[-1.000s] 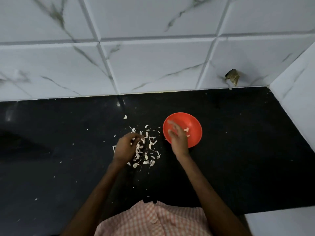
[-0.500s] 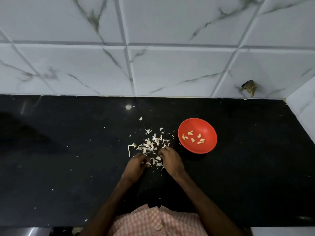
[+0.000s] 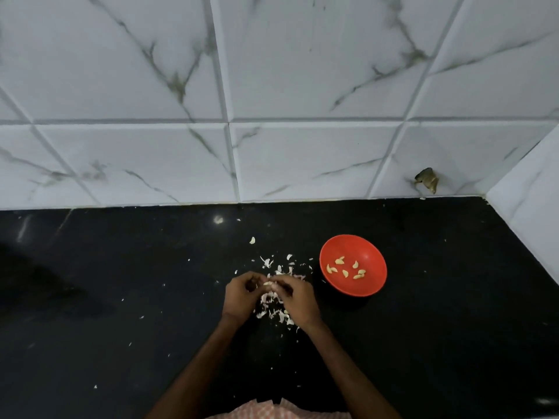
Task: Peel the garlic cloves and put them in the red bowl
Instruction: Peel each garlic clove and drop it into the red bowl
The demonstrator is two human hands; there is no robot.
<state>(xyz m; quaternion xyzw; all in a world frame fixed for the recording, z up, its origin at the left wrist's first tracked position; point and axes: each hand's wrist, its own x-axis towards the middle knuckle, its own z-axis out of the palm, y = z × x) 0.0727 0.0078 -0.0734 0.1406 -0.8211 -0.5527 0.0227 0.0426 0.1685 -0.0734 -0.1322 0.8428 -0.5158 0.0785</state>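
Two hands meet over the dark surface (image 3: pixel 121 297), fingertips drawn together. The left hand (image 3: pixel 242 293) and the right hand (image 3: pixel 298 297) both have curled fingers pinching one small pale garlic clove (image 3: pixel 267 283). Only a sliver of it shows between the fingertips, so whether skin is on it cannot be told.

Under and around the hands lies a scatter of garlic skins (image 3: pixel 267 261). The hands partly cover it, and any whole cloves among the scraps cannot be made out.

The red bowl (image 3: pixel 373 285) stands on the surface just right of the hands, apart from them. Several peeled cloves (image 3: pixel 344 273) lie loose on its floor. Some overlap, so an exact count is unreliable.

Behind the surface rises a white tiled wall (image 3: pixel 272 86) with grey veining. A small dark object (image 3: pixel 426 179) sits low on it at far right, unidentifiable.

A checked garment (image 3: pixel 272 411) is cut off by the bottom edge. The left side of the surface lies in shadow.
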